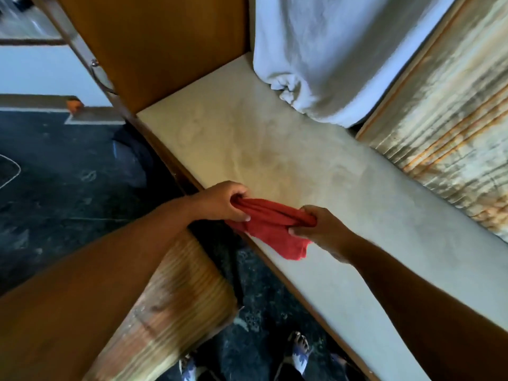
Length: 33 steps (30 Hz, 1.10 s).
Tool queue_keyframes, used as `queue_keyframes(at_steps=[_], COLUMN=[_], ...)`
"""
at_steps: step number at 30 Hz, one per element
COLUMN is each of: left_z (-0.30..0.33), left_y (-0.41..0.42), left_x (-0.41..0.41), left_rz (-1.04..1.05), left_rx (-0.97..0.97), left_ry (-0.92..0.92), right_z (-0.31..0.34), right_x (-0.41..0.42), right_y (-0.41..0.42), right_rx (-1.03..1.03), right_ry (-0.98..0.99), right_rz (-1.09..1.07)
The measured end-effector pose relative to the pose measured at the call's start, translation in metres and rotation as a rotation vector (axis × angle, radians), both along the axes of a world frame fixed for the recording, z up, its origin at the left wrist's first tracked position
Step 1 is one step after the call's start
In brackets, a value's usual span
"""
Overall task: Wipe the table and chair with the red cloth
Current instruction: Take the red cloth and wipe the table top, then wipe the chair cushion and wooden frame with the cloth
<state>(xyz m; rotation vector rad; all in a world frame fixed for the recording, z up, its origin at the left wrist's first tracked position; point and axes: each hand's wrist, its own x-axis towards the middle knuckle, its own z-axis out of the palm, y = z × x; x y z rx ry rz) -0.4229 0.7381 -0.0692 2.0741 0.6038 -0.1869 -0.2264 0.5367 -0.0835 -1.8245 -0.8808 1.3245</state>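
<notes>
A person looks down at 2 bare arms reaching forward over a pale table (288, 149). The left hand (222, 200) and right hand (321, 229) each pinch an end of a red cloth (270, 226), fingers curled tight around bunched fabric. The cloth stretches between the hands at the table's near edge, its loose lower part hanging over that edge. A white sheet (330, 50) drapes onto the table's far side. To the right stands a ribbed, stained panel (445, 133). A brown wooden board (154, 45) rises at the table's left end. Below the left forearm sits a ribbed wooden surface (170, 306); whether it is the chair is unclear. The floor (63, 188) is dark, and a sandalled foot (299, 350) shows at the bottom.
</notes>
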Motion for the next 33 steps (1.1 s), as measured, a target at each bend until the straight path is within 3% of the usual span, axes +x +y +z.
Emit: queue_keyframes(at_steps=[3, 6, 9, 13, 17, 19, 21, 23, 24, 28, 30, 33], left_z=[0.006, -0.003, -0.027, -0.077, -0.146, -0.191, -0.245, -0.298, -0.316, -0.379, -0.399, -0.423], left_y=[0.019, 0.030, 0.044, 0.077, 0.108, 0.110, 0.106, 0.099, 0.095, 0.102, 0.116, 0.123], left_x=[-0.096, -0.181, -0.256, -0.338, -0.381, -0.392, -0.409, -0.435, -0.446, -0.471, -0.477, -0.483], left_rz=[0.308, 0.561, 0.759, 0.968, 1.164, 1.312, 1.373, 1.130, 0.985, 0.714, 0.632, 0.696], left_rx=[-0.274, -0.468, -0.587, -0.594, -0.715, -0.730, -0.470, -0.040, 0.136, 0.489, 0.533, 0.543], left_ry=[-0.115, -0.243, -0.268, -0.295, -0.409, -0.348, -0.060, 0.345, 0.468, 0.521, 0.522, 0.517], right_z=[-0.003, -0.019, -0.049, -0.092, -0.144, -0.183, -0.224, -0.257, -0.266, -0.320, -0.344, -0.377], right_x=[-0.061, -0.133, -0.200, -0.273, -0.312, -0.320, -0.323, -0.326, -0.330, -0.369, -0.392, -0.406], right_y=[0.042, 0.085, 0.123, 0.187, 0.236, 0.243, 0.239, 0.233, 0.233, 0.272, 0.299, 0.318], right_rx=[0.094, 0.031, -0.080, -0.108, -0.076, -0.119, -0.198, -0.203, -0.106, 0.410, 0.437, 0.488], right_ry=[0.401, 0.464, 0.408, 0.267, 0.216, 0.108, -0.168, -0.512, -0.638, -0.918, -1.017, -1.131], right_rz=[-0.084, -0.057, 0.013, 0.092, 0.052, 0.065, 0.231, 0.553, 0.703, 1.279, 1.443, 1.447])
